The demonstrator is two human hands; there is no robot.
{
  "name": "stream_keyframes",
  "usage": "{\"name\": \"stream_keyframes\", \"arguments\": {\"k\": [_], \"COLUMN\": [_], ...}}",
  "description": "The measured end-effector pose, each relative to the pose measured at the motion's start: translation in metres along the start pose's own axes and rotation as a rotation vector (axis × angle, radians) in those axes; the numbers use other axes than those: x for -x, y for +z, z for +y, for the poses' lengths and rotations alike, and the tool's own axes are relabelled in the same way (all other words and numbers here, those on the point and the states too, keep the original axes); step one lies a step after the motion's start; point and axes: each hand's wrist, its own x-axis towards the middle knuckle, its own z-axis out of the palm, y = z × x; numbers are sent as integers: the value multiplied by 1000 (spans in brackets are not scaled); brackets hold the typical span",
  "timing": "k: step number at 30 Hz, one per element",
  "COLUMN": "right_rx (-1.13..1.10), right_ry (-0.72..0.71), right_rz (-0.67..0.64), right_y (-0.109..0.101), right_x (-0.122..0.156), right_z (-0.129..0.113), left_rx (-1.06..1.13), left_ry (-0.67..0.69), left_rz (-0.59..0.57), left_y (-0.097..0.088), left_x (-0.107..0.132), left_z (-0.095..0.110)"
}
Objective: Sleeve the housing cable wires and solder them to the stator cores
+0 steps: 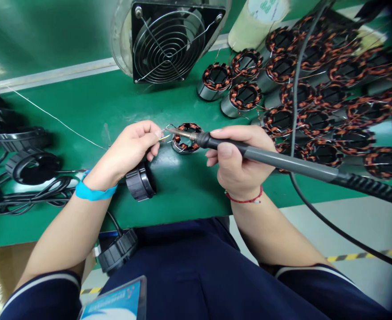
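My left hand (134,144) is closed, thumb and fingertips pinching a thin yellow-tipped wire (164,138) beside a copper-wound motor stator (179,146) on the green bench. In my right hand (242,162) is a soldering iron (282,161) with a black grip, fingers wrapped round it. Its tip points left, over the stator, and lies close to the wire ends at my left fingertips. Whether tip and wire touch I cannot tell. Just below my left hand lies a black ribbed plastic cap (139,183) on its side.
Several stators (245,95) with copper windings crowd the right of the bench. At the back stands a fan (169,49) with a wire guard. Black cables (32,195) and ribbed caps (32,165) lie left. The iron's cord crosses at right; thin solder wire (58,119) stretches left.
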Motion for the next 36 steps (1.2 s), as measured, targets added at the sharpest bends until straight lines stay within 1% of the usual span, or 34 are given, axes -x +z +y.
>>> {"name": "stream_keyframes", "arguments": {"k": [6, 11, 19, 24, 28, 34, 36], "right_rx": [-22, -46, 12, -11, 19, 31, 29], "right_ry": [16, 18, 49, 30, 35, 29, 33], "right_rz": [7, 36, -6, -11, -26, 35, 35], "right_y": [0, 0, -2, -2, -1, 2, 2], "right_x": [1, 2, 1, 0, 1, 2, 1], "right_z": [1, 0, -2, -3, -2, -3, -4], "left_rx": [-3, -8, -8, -10, -14, -8, -12], "left_ry": [-9, 0, 7, 3, -2, -4, 0], "left_rz": [2, -6, 0, 4, 18, 26, 21], "left_y": [-1, -2, -3, -2, -2, -1, -2], "left_x": [-1, 0, -3, -2, -2, -2, -2], "left_z": [-1, -2, -4, -2, -1, -2, -2]}}
